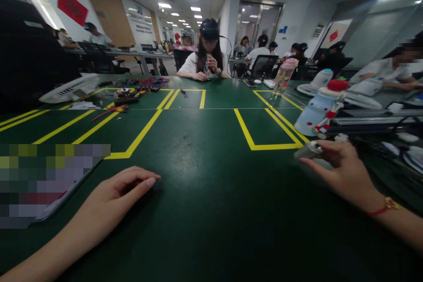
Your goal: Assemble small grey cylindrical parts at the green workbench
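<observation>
- Because it was pinched between thumb and fingertips, the small grey cylinder [308, 151] seemed to be held for control rather than for strength; its picture was blurred, so I could not tell what exactly it was.
- The cylinder was at the tips of the right hand [345, 172], on the side toward the middle of the desk [198, 211], and the palm was behind it. Whether it also touched the desk, I could not tell.
- The left hand [127, 189] was low over the desk, with its thumb and fingers brought together at the tips. No object showed in it, and it was well apart from the cylinder, perhaps placed so for support.
- Just beyond the cylinder stood the blue bottle [309, 112] with a red top, near a corner of the yellow tape [243, 128]. Probably the tape was there to mark working areas.
- Farther away, the clear bottle [284, 77] stood upright, maybe put aside to leave working space.
- At the far left lay the tangled wires [152, 83], and across the desk sat a person [209, 59] in white.
</observation>
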Motion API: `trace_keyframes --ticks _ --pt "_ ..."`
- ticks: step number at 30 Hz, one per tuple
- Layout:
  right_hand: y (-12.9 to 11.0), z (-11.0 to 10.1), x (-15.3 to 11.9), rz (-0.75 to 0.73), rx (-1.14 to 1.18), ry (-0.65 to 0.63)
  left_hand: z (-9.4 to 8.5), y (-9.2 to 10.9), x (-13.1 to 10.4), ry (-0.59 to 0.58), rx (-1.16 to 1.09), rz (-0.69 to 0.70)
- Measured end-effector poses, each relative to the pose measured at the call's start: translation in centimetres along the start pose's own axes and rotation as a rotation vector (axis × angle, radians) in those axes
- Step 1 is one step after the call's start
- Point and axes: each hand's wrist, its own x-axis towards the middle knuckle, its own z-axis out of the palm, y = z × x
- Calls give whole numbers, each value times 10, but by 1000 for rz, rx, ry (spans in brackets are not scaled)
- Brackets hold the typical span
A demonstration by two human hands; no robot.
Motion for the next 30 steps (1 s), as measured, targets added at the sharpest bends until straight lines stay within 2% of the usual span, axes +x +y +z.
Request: trace_keyframes --ticks 2,3,6,8,11,14,16,19,22,24,27,30 --pt "-54 19 -6 -260 213 -135 1 1 -1 5 4 13" --pt "-81 28 -9 -336 331 -215 1 1 -1 10 8 16" --pt "-138 51 -13 -386 566 -403 0 -1 -2 18 7 13" --pt "-154 61 -13 -354 623 -485 0 -3 -2 8 1 22" --pt "-156 69 -13 -330 654 -544 1 -5 -1 -3 8 58" --pt "-153 69 -14 -307 654 -555 8 5 1 23 41 120" --pt "-153 68 -15 -238 661 -580 17 22 1 31 47 198" --pt "-153 70 -15 -124 723 -613 35 59 1 -11 -4 359" --pt "-150 76 -17 -74 762 -639 52 92 2 -59 -83 509" --pt "-149 79 -19 -41 763 -629 59 106 5 -93 -110 555" --pt "-149 80 -20 -21 731 -606 61 112 7 -118 -131 555" --pt "-149 73 -15 -78 654 -625 58 109 7 -68 -162 527"
